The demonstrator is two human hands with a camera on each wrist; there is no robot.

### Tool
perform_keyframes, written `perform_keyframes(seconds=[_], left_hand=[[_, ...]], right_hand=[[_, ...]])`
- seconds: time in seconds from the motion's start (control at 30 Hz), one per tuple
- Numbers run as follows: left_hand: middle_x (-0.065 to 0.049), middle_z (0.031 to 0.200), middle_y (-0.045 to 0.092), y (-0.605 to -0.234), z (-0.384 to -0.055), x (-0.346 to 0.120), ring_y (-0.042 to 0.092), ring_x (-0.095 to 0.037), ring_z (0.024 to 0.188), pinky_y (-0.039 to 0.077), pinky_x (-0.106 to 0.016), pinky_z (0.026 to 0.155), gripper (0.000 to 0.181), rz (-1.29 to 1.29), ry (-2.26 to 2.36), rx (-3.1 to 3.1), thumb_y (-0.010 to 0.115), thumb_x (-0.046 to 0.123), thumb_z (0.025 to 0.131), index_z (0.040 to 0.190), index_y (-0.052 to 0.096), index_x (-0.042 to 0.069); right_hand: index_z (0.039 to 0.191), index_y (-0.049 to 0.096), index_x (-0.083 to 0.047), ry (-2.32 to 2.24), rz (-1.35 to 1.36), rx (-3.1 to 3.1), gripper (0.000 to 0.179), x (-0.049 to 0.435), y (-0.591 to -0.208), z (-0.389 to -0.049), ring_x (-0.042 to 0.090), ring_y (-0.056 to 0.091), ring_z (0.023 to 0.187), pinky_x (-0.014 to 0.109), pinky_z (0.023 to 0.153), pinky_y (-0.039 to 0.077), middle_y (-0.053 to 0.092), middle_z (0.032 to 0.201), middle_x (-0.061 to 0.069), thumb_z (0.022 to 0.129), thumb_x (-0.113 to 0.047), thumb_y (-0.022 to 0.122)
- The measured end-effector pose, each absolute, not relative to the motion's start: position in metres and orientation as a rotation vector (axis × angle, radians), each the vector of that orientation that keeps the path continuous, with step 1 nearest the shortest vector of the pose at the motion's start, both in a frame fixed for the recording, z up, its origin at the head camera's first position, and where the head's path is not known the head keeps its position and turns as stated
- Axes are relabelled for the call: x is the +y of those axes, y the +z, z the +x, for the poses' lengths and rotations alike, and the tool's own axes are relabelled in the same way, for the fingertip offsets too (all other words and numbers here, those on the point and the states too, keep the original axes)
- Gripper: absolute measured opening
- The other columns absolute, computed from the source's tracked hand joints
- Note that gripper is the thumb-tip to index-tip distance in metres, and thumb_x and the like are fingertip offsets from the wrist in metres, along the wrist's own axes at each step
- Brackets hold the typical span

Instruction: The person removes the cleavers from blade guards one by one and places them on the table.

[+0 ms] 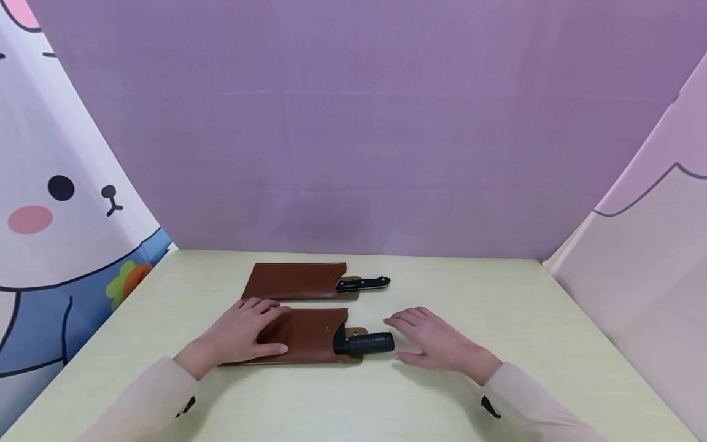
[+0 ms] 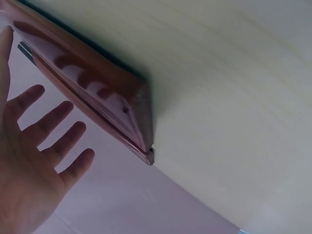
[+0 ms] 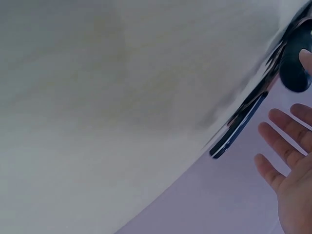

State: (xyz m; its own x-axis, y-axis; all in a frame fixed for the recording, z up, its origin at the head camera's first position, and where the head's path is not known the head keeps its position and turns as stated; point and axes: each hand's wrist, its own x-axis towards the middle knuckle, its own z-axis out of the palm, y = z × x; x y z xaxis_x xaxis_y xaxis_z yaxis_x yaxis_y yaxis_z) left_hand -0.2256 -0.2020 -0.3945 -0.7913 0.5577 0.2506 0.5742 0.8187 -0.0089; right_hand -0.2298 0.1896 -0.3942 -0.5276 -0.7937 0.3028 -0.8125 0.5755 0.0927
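Note:
Two brown sheaths lie on the table, one behind the other, each with a black knife handle sticking out to the right. The nearer sheath [image 1: 315, 334] holds a thick, rounded handle [image 1: 371, 343]; the farther sheath [image 1: 298, 279] holds a slimmer, riveted knife handle [image 1: 364, 283]. Over the left part of the nearer sheath hovers my left hand [image 1: 240, 331], fingers spread; the left wrist view shows a gap between the fingers and that sheath [image 2: 92, 66]. My right hand [image 1: 439, 344] is just right of the thick handle [image 3: 294, 66], fingers loosely extended and holding nothing. Both blades are hidden.
The pale table [image 1: 442, 405] reaches back to a purple cloth backdrop [image 1: 359, 135]. A cartoon-printed cloth [image 1: 66, 245] hangs on the left, and a pink and white cloth [image 1: 652, 245] on the right.

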Motion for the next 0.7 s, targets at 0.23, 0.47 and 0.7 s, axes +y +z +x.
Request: perform_keyframes(seconds=[0.23, 0.47, 0.7], left_hand=[[-0.003, 0.125, 0.054, -0.391, -0.224, -0.192, 0.048, -0.029, 0.117, 0.037, -0.054, 0.095, 0.072, -0.902, -0.145, -2.814, 0.055, 0.067, 0.075, 0.131, 0.05, 0.022], [-0.003, 0.129, 0.05, -0.391, -0.225, -0.186, 0.045, -0.032, 0.121, 0.036, -0.057, 0.094, 0.079, -0.93, -0.197, -2.866, 0.051, 0.073, 0.072, 0.133, 0.047, 0.023], [-0.004, 0.134, 0.045, -0.393, -0.226, -0.182, 0.042, -0.031, 0.122, 0.035, -0.057, 0.096, 0.085, -0.976, -0.197, -2.904, 0.054, 0.075, 0.069, 0.136, 0.043, 0.024]], right_hand=[[0.128, 0.05, -0.014, 0.088, 1.364, -2.55, 0.056, 0.173, -0.389, -0.226, 0.015, 0.05, 0.114, 0.036, 0.1, 0.038, 0.056, 0.122, -0.001, 0.084, -0.047, 0.059], [0.129, 0.049, -0.015, 0.068, 1.415, -2.554, 0.053, 0.158, -0.388, -0.228, 0.012, 0.052, 0.11, 0.034, 0.098, 0.04, 0.057, 0.119, -0.004, 0.085, -0.045, 0.058], [0.125, 0.051, -0.015, 0.073, 1.48, -2.495, 0.048, 0.146, -0.39, -0.229, 0.009, 0.053, 0.101, 0.031, 0.091, 0.043, 0.059, 0.112, -0.006, 0.085, -0.041, 0.059]])
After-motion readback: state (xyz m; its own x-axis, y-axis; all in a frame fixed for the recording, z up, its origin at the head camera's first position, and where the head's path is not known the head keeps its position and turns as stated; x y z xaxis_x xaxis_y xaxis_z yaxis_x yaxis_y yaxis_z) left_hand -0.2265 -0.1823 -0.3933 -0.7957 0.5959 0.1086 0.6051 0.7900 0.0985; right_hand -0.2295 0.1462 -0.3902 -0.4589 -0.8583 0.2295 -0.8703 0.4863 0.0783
